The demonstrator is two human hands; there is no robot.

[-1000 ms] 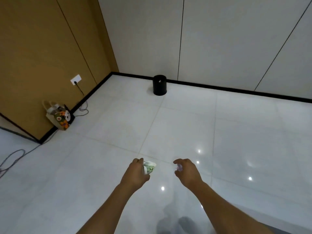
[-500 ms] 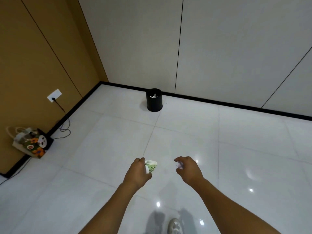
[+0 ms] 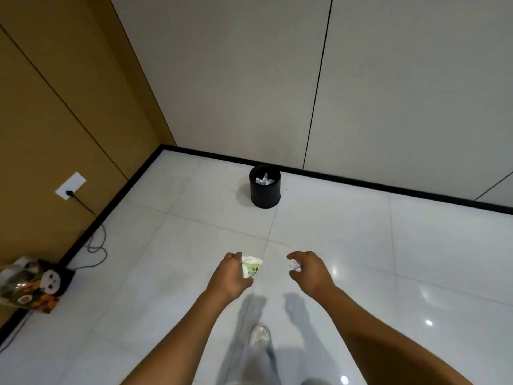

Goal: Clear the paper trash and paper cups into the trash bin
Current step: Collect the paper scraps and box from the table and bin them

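A black round trash bin (image 3: 265, 187) stands on the floor at the far side of the room, just in front of the black baseboard (image 3: 361, 180) where the white panelled wall (image 3: 388, 79) meets the tiles. Its top is open, and crumpled white paper (image 3: 265, 180) lies inside, filling the lower part of what can be seen through the rim.

Nearer, both of the person's arms reach forward over the floor, well short of the bin. The left hand (image 3: 231, 275) is closed around a crushed paper cup (image 3: 251, 267), white with a green print, which sticks out past the fingers on the right. The right hand (image 3: 309, 269) is curled around a small scrap of pale paper trash (image 3: 294, 264); only a sliver of it shows between thumb and fingers, so its shape is hard to make out. The two hands are apart, with bare tile between them.

The floor (image 3: 388, 259) is glossy white tile, reflecting ceiling lights at the right. A light shoe (image 3: 259, 335) shows below the hands. On the left a tan wood-panelled wall (image 3: 55, 107) carries a white wall socket (image 3: 70, 186) with a black cable (image 3: 95, 243) trailing onto the floor. At the near left, against that wall, sits a patterned tote bag (image 3: 30, 284).
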